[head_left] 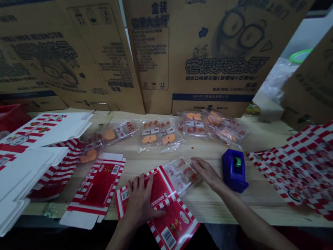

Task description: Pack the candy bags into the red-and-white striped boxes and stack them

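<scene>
My left hand (140, 200) is closed on a red-and-white striped cardboard box (162, 189), its fingers over the top and its thumb lower down. Below the thumb, a red panel with a barcode (177, 228) slants toward me; I cannot tell whether it belongs to the same box. At the box's right end, a clear plastic pack of small reddish pieces (180, 174) is partly inside the opening or just against it. My right hand (206, 172) grips the pack's right edge between thumb and fingers.
A blue tape dispenser (234, 171) stands right of my right hand. Several clear packs with orange pieces (155, 133) lie along the back, before tall brown cartons (193, 54). Flattened boxes (2, 179) and another red box (97, 185) are left; striped sheets (326, 168) lie right.
</scene>
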`<state>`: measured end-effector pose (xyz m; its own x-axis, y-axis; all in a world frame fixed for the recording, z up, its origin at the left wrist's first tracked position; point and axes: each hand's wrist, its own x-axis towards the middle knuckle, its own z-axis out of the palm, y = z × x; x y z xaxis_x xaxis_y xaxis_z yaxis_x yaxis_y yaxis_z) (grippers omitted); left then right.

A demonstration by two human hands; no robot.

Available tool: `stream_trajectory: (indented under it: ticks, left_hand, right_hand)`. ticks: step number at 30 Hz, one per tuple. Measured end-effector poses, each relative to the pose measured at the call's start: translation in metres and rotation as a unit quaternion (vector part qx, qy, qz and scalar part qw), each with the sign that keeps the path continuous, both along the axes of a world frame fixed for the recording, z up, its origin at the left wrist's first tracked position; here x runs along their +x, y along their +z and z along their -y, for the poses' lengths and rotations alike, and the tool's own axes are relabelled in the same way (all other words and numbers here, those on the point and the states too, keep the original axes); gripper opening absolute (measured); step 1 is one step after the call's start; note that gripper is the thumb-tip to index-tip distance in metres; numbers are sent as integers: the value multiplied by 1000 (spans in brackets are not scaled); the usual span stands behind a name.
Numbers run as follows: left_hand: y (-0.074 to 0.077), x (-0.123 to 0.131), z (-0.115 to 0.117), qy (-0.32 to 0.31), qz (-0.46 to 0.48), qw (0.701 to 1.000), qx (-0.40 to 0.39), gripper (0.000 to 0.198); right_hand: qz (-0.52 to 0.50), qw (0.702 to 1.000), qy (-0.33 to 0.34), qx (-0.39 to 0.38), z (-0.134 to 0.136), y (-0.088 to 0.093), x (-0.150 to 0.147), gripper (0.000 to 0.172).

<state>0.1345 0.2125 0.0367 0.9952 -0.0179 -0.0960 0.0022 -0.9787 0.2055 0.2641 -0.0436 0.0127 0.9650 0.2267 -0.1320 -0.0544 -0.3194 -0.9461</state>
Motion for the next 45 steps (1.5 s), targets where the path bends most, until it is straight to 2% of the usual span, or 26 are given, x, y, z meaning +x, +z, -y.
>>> stream_trajectory:
  ticks: [3, 6, 8, 10, 12, 13, 15, 17, 19, 22, 25, 29, 31, 34, 36, 39, 42, 45]
  left_hand:
    - [-3, -1, 1, 2, 12, 1000, 3, 119]
    - [-5, -3, -1, -2, 28, 1000, -2, 120]
    - [-3, -3, -2, -3, 41, 999, -5, 117]
    - [4, -3, -2, 7, 65, 998, -3, 111]
    - [17, -1, 3, 42, 108, 993, -2, 107]
    - [24, 0, 7, 65, 133, 989, -4, 107]
    - [39, 2, 17, 102, 174, 979, -20, 113]
    - [50, 2, 27, 112, 195, 973, -59, 121]
    - [55, -1, 33, 103, 200, 966, -131, 120]
    - [53, -9, 33, 90, 173, 934, -300, 92]
    - [46, -19, 31, 92, 118, 890, -431, 75]
    - [31, -33, 32, 88, 85, 860, -495, 75]
    - [21, -39, 33, 79, 75, 843, -527, 74]
    - [10, -47, 32, 70, 57, 814, -574, 72]
    - [7, -49, 30, 72, 44, 812, -578, 66]
    - [11, -46, 26, 67, 44, 836, -543, 43]
    - [21, -38, 23, 52, 84, 847, -522, 17]
    - [29, -30, 23, 72, 132, 826, -543, 24]
  right_hand:
    - [-61, 988, 84, 118, -39, 6, -34, 40]
    - [-102, 969, 135, 180, -65, 15, -57, 30]
    - [-97, 972, 99, 191, -68, 19, -63, 27]
    - [-38, 983, 13, 179, -63, 22, -65, 24]
    - [31, 981, -75, 179, -59, 23, -69, 23]
    - [48, 975, -99, 193, -58, 24, -71, 24]
    - [40, 965, -101, 240, -59, 28, -78, 32]
    - [20, 955, -96, 279, -63, 36, -81, 38]
    - [17, 949, -111, 295, -63, 45, -81, 38]
    - [-17, 947, -71, 314, -52, 54, -76, 34]
    - [-65, 950, -10, 307, -37, 50, -79, 41]
    - [-49, 961, 6, 273, -24, 32, -95, 54]
    - [-32, 968, 16, 249, -20, 24, -102, 53]
    - [-11, 979, 47, 201, -15, 18, -108, 42]
    - [10, 984, 70, 166, -14, 18, -108, 31]
    - [57, 987, 84, 127, -14, 20, -105, 12]
    - [118, 982, 83, 119, -18, 24, -100, 17]
    - [116, 981, 63, 144, -26, 30, -97, 21]
